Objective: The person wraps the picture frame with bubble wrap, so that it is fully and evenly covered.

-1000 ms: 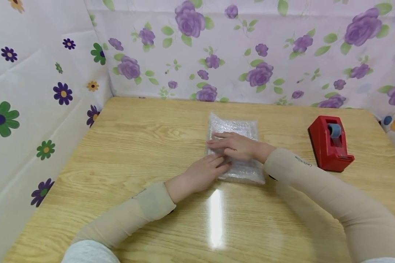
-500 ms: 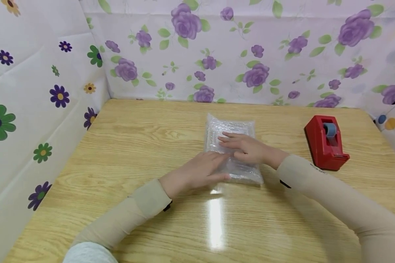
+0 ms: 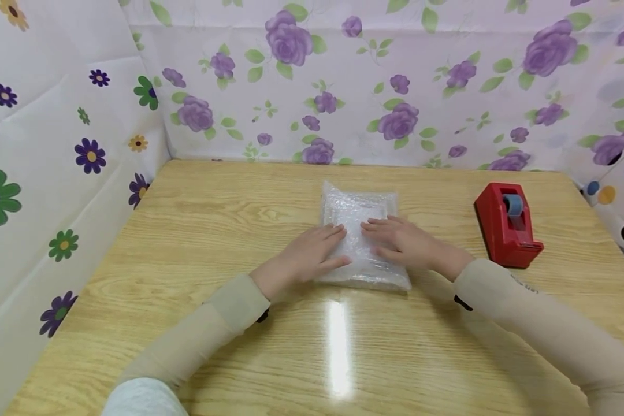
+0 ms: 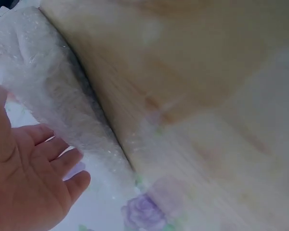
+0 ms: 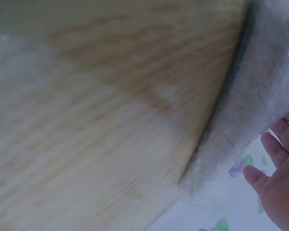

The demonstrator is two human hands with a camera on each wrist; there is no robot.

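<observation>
A flat packet in clear bubble wrap (image 3: 361,211) lies on the wooden table; what is inside cannot be made out. My left hand (image 3: 312,251) reaches over its left side with fingers extended, and my right hand (image 3: 408,242) does the same over its right side. A small gap separates the fingertips of both hands. In the left wrist view the palm and loosely spread fingers (image 4: 70,163) are beside the wrap (image 4: 58,82). The right wrist view has the right hand (image 5: 284,178) at the frame edge, next to the wrap (image 5: 253,91).
A red tape dispenser (image 3: 507,231) with a blue-cored roll stands on the table (image 3: 229,196) to the right of the packet. Flower-printed sheets (image 3: 364,81) rise behind the table and along its left side.
My two hands have moved apart, from overlapping at the packet's middle to its left and right sides. The packet looks to lie in the same spot while the head view shifts slightly.
</observation>
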